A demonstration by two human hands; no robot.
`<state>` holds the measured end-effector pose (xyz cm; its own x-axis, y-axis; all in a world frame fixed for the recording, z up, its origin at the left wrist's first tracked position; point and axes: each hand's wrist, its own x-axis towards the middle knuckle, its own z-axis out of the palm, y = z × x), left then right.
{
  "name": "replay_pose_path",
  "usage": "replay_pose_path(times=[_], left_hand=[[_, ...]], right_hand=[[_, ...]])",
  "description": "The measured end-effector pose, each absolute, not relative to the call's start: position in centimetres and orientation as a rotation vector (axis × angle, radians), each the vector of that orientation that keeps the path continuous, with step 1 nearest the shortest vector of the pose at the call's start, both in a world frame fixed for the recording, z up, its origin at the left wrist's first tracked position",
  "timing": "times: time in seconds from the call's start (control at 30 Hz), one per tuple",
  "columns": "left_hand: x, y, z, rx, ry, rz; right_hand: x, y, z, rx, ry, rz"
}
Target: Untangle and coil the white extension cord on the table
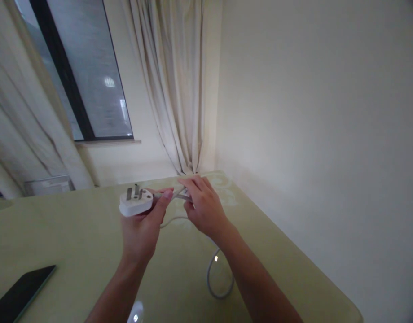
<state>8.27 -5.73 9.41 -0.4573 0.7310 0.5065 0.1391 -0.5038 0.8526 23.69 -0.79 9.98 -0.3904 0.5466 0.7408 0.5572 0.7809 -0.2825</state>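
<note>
White plug (136,206) is gripped in your left hand (142,231); your right hand (206,206) pinches its cord (178,193) above the table (75,242).

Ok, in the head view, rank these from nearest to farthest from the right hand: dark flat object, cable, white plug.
1. Cable: held at the fingertips of the right hand.
2. White plug: to its left, in the left hand.
3. Dark flat object: on the table, at the picture's lower left.
</note>
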Motion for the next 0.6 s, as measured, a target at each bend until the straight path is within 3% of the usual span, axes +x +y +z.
replay_pose_path(times=[0.1,0.23,0.6], left_hand=[[8.1,-6.4,9.8,1.402,1.335,2.117],[7.6,-7.0,10.3,1.452,1.264,2.197],[6.7,-6.6,11.8,0.848,0.855,1.786]], right_hand=[[23.5,-0.7,10.0,-0.848,-2.119,-0.098],[24.1,-0.6,10.3,-0.595,-2.264,0.066],[23.3,-0.6,7.8,-0.173,-2.033,-0.348]])
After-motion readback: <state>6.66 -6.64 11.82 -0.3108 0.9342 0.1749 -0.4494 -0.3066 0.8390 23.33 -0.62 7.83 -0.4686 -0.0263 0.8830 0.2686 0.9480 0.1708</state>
